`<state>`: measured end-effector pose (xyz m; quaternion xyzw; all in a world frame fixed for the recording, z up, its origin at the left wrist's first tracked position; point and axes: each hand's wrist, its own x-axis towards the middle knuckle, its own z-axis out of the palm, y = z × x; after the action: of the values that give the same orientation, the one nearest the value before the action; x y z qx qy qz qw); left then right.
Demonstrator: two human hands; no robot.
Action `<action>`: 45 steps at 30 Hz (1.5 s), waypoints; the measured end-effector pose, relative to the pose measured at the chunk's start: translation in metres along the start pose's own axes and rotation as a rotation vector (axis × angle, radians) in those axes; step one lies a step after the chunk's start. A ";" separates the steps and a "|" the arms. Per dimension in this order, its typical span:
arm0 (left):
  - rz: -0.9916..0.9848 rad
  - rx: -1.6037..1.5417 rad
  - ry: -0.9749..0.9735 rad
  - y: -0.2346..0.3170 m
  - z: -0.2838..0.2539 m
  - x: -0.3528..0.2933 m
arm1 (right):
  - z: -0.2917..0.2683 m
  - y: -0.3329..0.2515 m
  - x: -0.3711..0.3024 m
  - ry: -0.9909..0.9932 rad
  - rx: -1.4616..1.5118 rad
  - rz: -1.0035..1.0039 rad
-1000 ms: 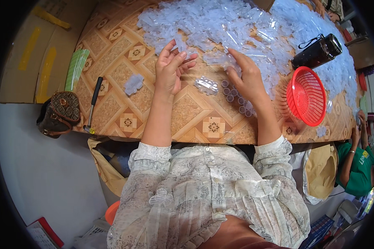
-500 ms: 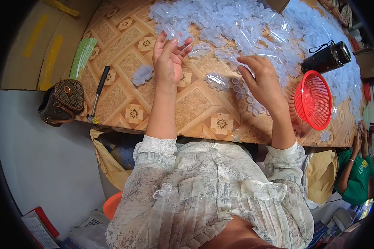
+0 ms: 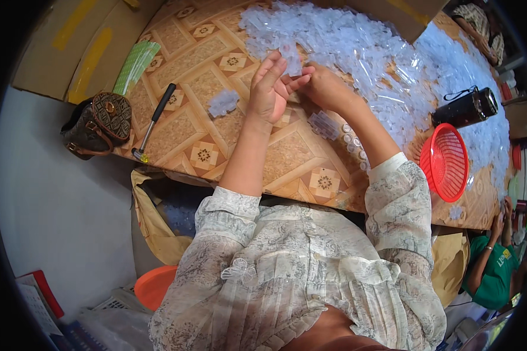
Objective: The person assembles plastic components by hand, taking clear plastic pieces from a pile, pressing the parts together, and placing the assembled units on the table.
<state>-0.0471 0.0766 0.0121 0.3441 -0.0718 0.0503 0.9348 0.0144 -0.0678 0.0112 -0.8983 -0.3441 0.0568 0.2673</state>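
Clear, glossy plastic makes the flat piece [image 3: 291, 60] at the narrowed fingertips of the left hand [image 3: 269, 90], inside the near edge of the table [image 3: 293, 155]. The right hand [image 3: 328, 88] curls just beside; its hold I cannot tell.

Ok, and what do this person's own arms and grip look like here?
The left sleeve and right sleeve are loose, whitish fabric with a grey print, leaving much of the forearms bare. The left grip and right grip are gloveless, with no watch or bracelet visible.
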 end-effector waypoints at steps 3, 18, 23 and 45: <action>-0.042 -0.061 -0.022 0.001 -0.003 -0.001 | 0.000 -0.001 -0.005 0.063 -0.054 0.006; -0.248 0.179 0.211 -0.006 -0.011 0.003 | -0.063 0.046 -0.053 0.421 0.897 0.416; -0.293 0.309 0.164 -0.016 0.000 -0.001 | -0.063 0.048 -0.071 0.420 0.805 0.294; -0.240 0.240 0.093 -0.020 -0.003 -0.004 | 0.001 -0.017 -0.115 0.230 -0.128 -0.052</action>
<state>-0.0480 0.0629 -0.0034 0.4568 0.0196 -0.0375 0.8886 -0.0829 -0.1314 0.0097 -0.9048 -0.3374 -0.0758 0.2483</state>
